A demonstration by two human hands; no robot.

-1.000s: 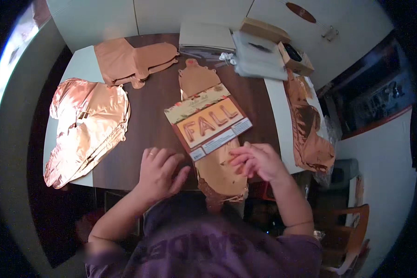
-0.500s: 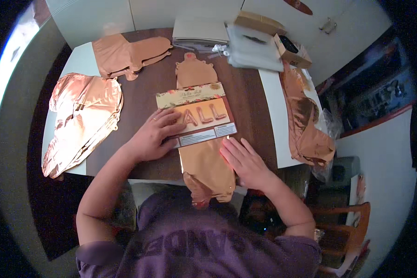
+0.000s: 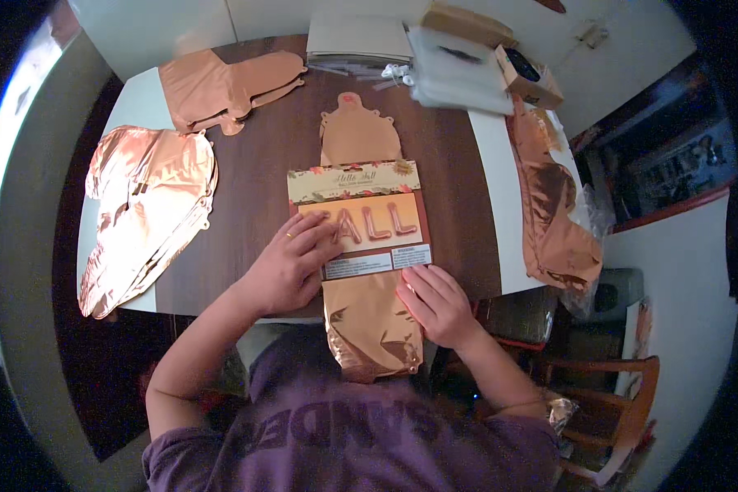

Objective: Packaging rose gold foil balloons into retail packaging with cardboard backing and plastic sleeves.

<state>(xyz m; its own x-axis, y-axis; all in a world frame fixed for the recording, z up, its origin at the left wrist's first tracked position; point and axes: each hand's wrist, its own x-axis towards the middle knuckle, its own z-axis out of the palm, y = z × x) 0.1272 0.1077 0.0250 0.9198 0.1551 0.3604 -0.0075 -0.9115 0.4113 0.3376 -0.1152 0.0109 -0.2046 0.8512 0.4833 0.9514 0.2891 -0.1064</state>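
Observation:
A flat, copper-coloured foil balloon (image 3: 373, 316) lies lengthwise in front of me, its lower end reaching past the table's near edge to my shirt. Across its middle rests a printed header card (image 3: 354, 201) with leaf decorations, a picture of balloon letters and white label boxes. My left hand (image 3: 297, 261) lies on the card's left side, fingers stretched over it and covering part of the picture. At the card's lower right corner, my right hand (image 3: 441, 305) has its fingers extended, touching the card edge and the foil below. The right thumb is hidden.
Stacks of flat copper foil balloons lie at the left (image 3: 152, 209), far left (image 3: 230, 82) and right (image 3: 545, 197) of the wooden table (image 3: 254, 164). Behind are pale flat sheets (image 3: 359, 41), clear plastic bags (image 3: 451, 74) and a small box (image 3: 529, 78). A chair (image 3: 631, 394) stands at lower right.
The card and balloon appear slightly lower and farther right, with the card sitting straighter. Both hands have shifted with them. The balloon's crumpled lower end now looks flatter.

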